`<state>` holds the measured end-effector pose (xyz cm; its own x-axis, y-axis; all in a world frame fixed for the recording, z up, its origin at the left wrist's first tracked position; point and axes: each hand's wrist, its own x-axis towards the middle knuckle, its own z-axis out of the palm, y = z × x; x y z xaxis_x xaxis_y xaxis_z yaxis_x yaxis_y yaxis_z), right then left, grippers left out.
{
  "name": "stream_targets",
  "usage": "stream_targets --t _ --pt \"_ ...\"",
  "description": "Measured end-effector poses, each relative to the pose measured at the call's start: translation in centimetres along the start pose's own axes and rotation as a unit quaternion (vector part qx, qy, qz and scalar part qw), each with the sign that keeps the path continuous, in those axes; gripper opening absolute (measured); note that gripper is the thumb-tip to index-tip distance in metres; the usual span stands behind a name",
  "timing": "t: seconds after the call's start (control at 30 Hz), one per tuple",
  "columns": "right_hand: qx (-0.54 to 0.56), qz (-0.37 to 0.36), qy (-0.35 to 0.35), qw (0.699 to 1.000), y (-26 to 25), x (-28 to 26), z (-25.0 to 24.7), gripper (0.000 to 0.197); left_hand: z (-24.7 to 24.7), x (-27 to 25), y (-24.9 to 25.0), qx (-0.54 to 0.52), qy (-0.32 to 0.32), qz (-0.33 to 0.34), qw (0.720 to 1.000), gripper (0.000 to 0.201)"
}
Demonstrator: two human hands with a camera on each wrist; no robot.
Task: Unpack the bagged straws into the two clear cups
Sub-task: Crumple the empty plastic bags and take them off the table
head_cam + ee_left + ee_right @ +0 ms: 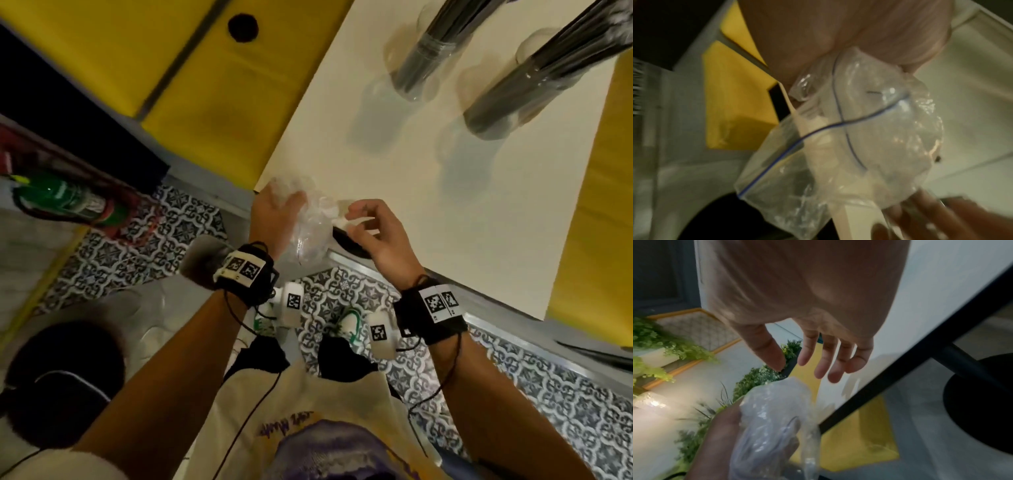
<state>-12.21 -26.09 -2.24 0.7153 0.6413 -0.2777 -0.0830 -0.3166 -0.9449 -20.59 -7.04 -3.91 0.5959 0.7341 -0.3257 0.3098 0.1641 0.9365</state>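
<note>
Two clear cups (416, 80) (493, 116) stand at the far side of the white table (445, 212). Each holds a bundle of black straws (442, 37) (555, 51). At the table's near corner my left hand (284, 205) grips a crumpled clear zip bag (308, 226); no straws show inside it. The bag (859, 138) has a blue seal line and hangs below my curled left fingers (869, 35). My right hand (356, 219) hovers just right of the bag. Its fingers (826, 363) are relaxed and spread, apart from the bag (777, 418), and hold nothing.
Yellow bench seats (191, 68) line the table's far left and right sides. A green extinguisher (65, 198) lies on the patterned tile floor at the left. A dark round stool (61, 383) is at lower left. The black table base (982, 402) and plants (756, 379) show below.
</note>
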Motion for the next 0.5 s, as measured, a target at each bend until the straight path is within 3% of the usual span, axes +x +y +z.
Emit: stream_targets --t 0.07,0.2,0.33,0.5 --pt "0.008 0.011 -0.024 1.0 1.3 -0.2 2.0 0.021 -3.4 0.6 -1.1 -0.038 0.027 -0.035 0.998 0.025" --pt "-0.005 0.058 -0.063 0.996 4.7 -0.8 6.6 0.019 -10.6 2.8 -5.3 -0.051 0.08 -0.1 0.99 0.009" --pt "-0.046 0.09 -0.072 0.992 8.9 -0.9 11.4 0.019 -17.1 7.0 -13.8 0.058 0.112 -0.135 0.983 0.044" --pt "-0.11 0.152 -0.082 0.979 13.8 -1.4 13.9 0.026 -22.5 14.5 -30.4 0.176 0.152 -0.193 0.953 0.091"
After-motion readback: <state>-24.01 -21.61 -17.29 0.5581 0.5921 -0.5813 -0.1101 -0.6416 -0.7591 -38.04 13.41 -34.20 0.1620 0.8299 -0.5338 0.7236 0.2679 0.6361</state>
